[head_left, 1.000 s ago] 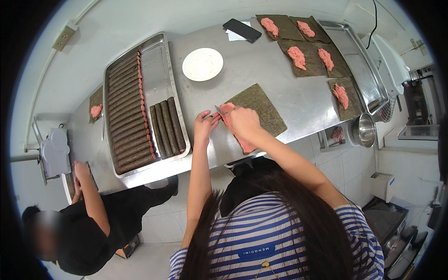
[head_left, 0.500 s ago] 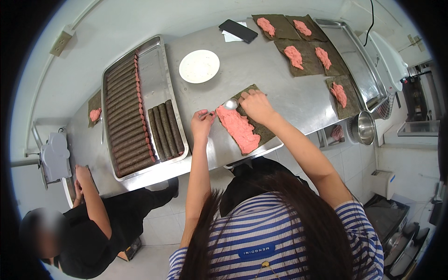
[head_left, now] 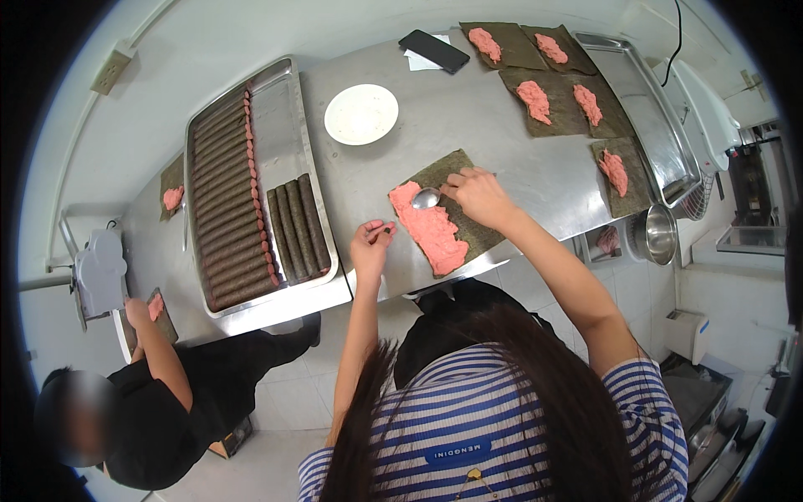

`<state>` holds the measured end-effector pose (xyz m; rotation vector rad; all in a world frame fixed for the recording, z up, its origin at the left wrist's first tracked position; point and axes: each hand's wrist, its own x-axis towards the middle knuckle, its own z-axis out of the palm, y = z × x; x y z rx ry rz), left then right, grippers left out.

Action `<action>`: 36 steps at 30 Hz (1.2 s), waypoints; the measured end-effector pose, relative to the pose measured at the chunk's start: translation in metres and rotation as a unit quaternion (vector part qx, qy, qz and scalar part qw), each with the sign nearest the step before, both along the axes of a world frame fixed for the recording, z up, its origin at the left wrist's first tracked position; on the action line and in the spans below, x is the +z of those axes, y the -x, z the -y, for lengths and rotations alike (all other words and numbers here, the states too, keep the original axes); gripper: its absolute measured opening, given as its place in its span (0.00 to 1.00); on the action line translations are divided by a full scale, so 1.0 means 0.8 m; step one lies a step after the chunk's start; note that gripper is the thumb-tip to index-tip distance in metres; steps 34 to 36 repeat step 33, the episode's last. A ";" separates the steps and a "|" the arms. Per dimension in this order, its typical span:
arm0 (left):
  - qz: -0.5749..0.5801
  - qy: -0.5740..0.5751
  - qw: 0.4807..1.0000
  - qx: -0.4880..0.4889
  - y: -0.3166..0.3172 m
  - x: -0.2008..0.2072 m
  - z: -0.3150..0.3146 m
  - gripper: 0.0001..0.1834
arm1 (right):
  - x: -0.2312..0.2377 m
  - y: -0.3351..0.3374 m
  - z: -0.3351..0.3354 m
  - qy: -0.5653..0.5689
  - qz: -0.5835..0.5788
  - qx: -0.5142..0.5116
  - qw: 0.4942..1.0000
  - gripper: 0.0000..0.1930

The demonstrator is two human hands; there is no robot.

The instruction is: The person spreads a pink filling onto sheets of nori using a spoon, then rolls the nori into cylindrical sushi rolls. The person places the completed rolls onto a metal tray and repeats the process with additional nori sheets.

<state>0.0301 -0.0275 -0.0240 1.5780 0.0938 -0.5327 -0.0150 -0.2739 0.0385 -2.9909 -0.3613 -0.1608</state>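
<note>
A dark seaweed sheet lies on the steel table near its front edge, with pink paste spread over its left half. My right hand grips a metal spoon whose bowl rests on the top of the paste. My left hand sits at the sheet's left edge, fingers pinched on a bit of pink paste.
A steel tray on the left holds several dark rolls. A white plate and a black phone lie behind. Several sheets with pink paste fill the right. Another person works at lower left.
The pink paste now covers the sheet's left half as a flat strip. My right hand has moved up with the spoon, and my left hand has drawn back to the left edge.
</note>
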 end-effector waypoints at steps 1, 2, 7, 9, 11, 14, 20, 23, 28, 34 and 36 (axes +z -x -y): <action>0.003 -0.008 1.000 0.000 0.003 0.003 0.000 0.16 | -0.005 -0.005 0.002 -0.006 0.008 -0.004 1.000 0.10; 0.007 -0.016 1.000 0.002 0.006 0.006 0.000 0.16 | -0.008 -0.010 0.003 -0.012 0.017 -0.007 1.000 0.10; 0.023 -0.037 0.999 0.015 0.012 0.006 0.001 0.15 | -0.020 -0.032 0.005 -0.008 0.045 0.001 0.999 0.10; 0.033 -0.034 0.999 0.015 0.011 0.002 0.002 0.15 | -0.024 -0.042 0.008 -0.009 0.052 0.006 0.999 0.10; 0.031 -0.036 0.999 0.017 0.012 0.001 0.002 0.15 | -0.024 -0.050 0.008 -0.010 0.051 0.010 0.999 0.09; 0.026 -0.031 0.999 0.025 0.012 0.002 0.003 0.14 | -0.014 -0.055 0.007 0.004 0.014 -0.021 1.000 0.09; 0.024 -0.029 0.999 0.030 0.009 -0.003 0.000 0.14 | 0.008 -0.032 -0.016 -0.015 0.003 -0.044 0.999 0.07; 0.024 -0.022 0.999 0.029 0.008 -0.007 0.002 0.14 | 0.002 -0.021 -0.030 0.013 -0.045 -0.032 0.998 0.08; 0.028 -0.010 0.999 0.033 0.010 -0.011 -0.002 0.13 | 0.027 0.013 -0.030 0.004 -0.120 0.009 0.993 0.09; 0.131 -0.013 0.991 -0.024 0.030 -0.022 0.000 0.16 | 0.028 0.043 0.003 -0.003 -0.119 0.037 0.992 0.18; 0.131 -0.013 0.991 -0.024 0.030 -0.022 0.000 0.16 | 0.028 0.043 0.003 -0.003 -0.119 0.037 0.992 0.18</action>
